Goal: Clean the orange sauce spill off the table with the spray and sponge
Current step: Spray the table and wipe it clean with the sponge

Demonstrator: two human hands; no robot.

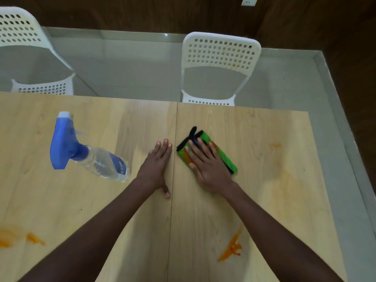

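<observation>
A folded green sponge cloth (228,160) with black edging and orange stains lies on the wooden table (81,200), right of its centre seam. My right hand (205,163) lies flat on top of the cloth, fingers spread. Just left of the seam, my left hand (157,161) rests palm down on bare wood, holding nothing. A clear spray bottle (97,159) with a blue trigger head stands at the left. Orange sauce shows as a streak (232,247) near the front right, a smear (18,238) at the front left, and faint marks (275,145) at the right.
Two white perforated chairs (220,58) (22,33) stand beyond the table's far edge on a grey floor. The table's right edge runs close to a grey ledge (345,139) and dark wood wall.
</observation>
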